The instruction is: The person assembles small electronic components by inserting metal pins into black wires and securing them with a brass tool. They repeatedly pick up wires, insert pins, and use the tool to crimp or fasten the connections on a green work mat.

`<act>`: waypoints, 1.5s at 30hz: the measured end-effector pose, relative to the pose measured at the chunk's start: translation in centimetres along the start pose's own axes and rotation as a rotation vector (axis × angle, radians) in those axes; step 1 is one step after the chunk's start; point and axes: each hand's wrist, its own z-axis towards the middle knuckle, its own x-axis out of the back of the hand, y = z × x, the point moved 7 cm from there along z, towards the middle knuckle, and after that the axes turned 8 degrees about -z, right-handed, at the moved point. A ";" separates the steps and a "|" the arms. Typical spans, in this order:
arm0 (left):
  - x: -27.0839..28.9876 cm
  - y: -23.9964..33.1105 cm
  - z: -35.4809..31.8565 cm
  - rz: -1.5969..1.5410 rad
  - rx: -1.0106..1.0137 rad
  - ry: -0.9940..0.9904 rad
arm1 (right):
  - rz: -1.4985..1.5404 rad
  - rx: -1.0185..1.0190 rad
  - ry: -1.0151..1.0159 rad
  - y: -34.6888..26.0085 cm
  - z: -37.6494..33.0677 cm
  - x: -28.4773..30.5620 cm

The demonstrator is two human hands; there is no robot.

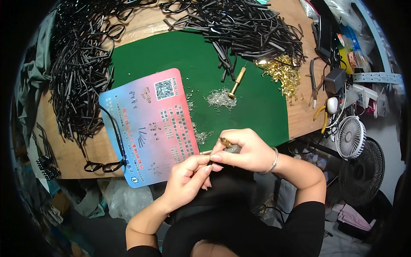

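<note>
My left hand (187, 181) is closed in a pinch on a small dark piece (209, 162), mostly hidden by the fingers, just off the table's front edge. Against its fingertips works my right hand (245, 147), closed around a brass-coloured screwdriver (224, 141) with a greyish part showing beside it; its tip is hidden. Beyond the hands, small silver screws (220, 98) lie heaped on the green mat (257, 115), and another brass screwdriver (238, 83) rests beside them. A blue and pink printed sheet (167, 115) with little groups of metal parts lies left of the hands.
Black eyeglass temples (81, 81) pile up at the left, with more temples (257, 32) at the back. Black glasses (104, 166) sit at the front left. Gold-coloured small parts (284, 75), pliers (314, 83) and a white fan (350, 136) are at the right.
</note>
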 end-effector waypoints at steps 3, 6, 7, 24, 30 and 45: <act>-0.5 0.2 -0.2 0.037 -0.073 -0.040 | 0.428 -0.361 -0.231 2.6 -0.8 -1.7; -0.6 0.3 -0.2 0.225 -0.162 -0.073 | 0.442 -0.429 -0.345 3.9 -1.0 -2.8; -0.4 0.2 -0.4 0.246 -0.146 -0.031 | 0.338 -0.405 -0.323 3.7 -0.8 -2.4; 3.1 0.9 1.6 0.444 -0.241 0.297 | -1.082 0.089 0.374 0.7 -0.1 2.4; 3.1 0.9 1.8 0.461 -0.245 0.282 | -1.161 0.071 0.395 0.5 0.3 2.0; 4.0 0.1 1.2 0.181 -0.043 0.349 | -1.013 0.068 0.226 0.1 0.6 1.2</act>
